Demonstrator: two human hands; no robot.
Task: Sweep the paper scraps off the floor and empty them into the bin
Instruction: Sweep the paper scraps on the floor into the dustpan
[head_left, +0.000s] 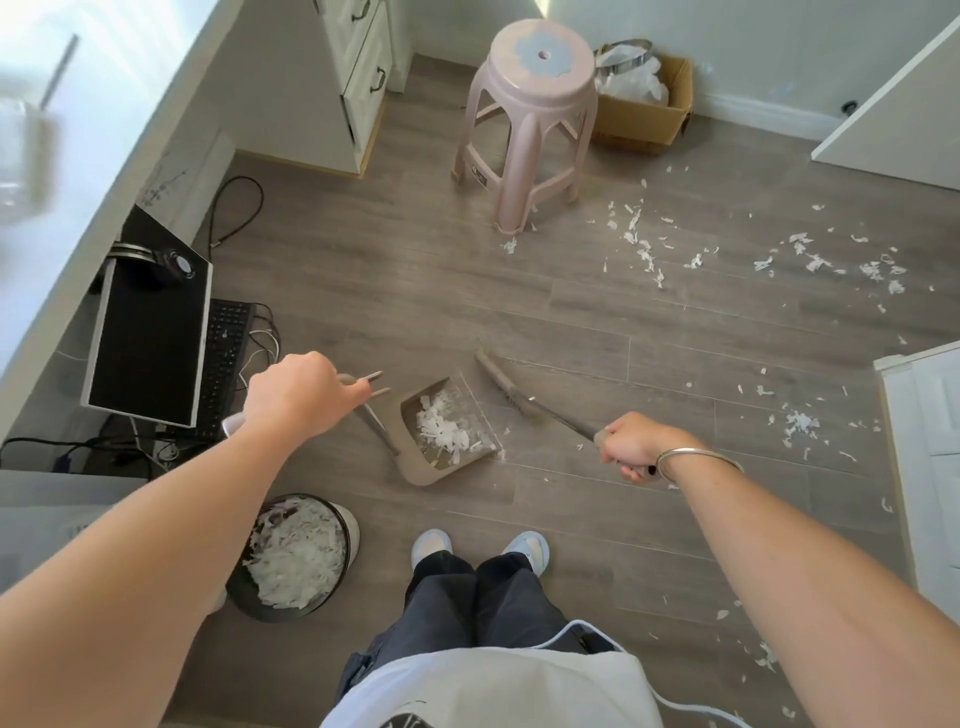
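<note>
Left hand (296, 400): fingers curled round the top of the dustpan's upright handle, holding the pan steady so that it does not slide away from the sweeping.
Right hand (631, 447): closed in a fist round the broom handle, a bangle on the wrist; the low, slanted hold keeps the bristles down on the floor (467, 291).
Dustpan (418, 472): stands on the floor in front of the feet, mouth turned toward the broom, a heap of scraps already inside.
Broom (506, 382): its head lies just beside the pan's open edge, well placed to push more in.
Paper scraps (644, 249): many lie scattered to the right and beyond the pink stool (535, 119); a few sit near the right hand.
Bin (270, 616): close by the left foot and partly filled with scraps, within easy reach for tipping the pan.
Stage: I judge the job roughly half done; the pan probably wants emptying before the far scraps are gathered.
</note>
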